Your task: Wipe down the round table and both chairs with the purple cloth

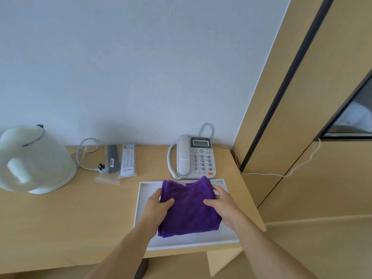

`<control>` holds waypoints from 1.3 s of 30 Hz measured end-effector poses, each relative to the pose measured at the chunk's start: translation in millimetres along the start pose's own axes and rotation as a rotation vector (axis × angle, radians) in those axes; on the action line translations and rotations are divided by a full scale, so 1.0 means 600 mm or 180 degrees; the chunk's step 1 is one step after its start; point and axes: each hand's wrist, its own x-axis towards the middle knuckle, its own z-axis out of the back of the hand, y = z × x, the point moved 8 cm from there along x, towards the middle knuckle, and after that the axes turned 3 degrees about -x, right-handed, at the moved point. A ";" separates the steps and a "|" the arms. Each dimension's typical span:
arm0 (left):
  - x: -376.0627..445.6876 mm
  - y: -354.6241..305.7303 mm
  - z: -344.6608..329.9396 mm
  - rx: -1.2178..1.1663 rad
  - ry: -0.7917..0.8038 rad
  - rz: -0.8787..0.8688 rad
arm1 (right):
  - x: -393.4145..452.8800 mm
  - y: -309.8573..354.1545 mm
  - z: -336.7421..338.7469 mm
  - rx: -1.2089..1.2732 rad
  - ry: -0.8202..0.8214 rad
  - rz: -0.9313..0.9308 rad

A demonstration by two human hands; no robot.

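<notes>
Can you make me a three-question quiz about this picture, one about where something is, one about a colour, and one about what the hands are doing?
1. Where does the folded cloth lie?
A. In the white tray
B. On top of the telephone
C. Under the kettle

2. What colour is the cloth?
A. Green
B. Purple
C. Yellow

3. What are the two hands doing?
A. Dialling the telephone
B. Lifting the kettle
C. Gripping the cloth by its two sides

Answers:
1. A: the cloth sits inside the tray's rim on the wooden desk, with the corded telephone just beyond it and the white kettle far to the left.
2. B: it is deep purple all over.
3. C: the left hand grips the cloth's left edge and the right hand its right edge, thumbs on top.
</notes>
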 end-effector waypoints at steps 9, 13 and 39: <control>0.039 0.014 0.015 0.1420 -0.0621 0.0000 | 0.034 0.028 0.013 -0.2283 -0.0494 0.0933; 0.021 -0.047 0.008 0.2832 -0.0581 -0.1354 | 0.003 0.050 -0.006 -0.3720 -0.0408 0.2157; 0.030 0.013 -0.023 0.4815 0.1355 -0.1439 | 0.005 -0.018 -0.022 -0.4973 0.0713 0.1877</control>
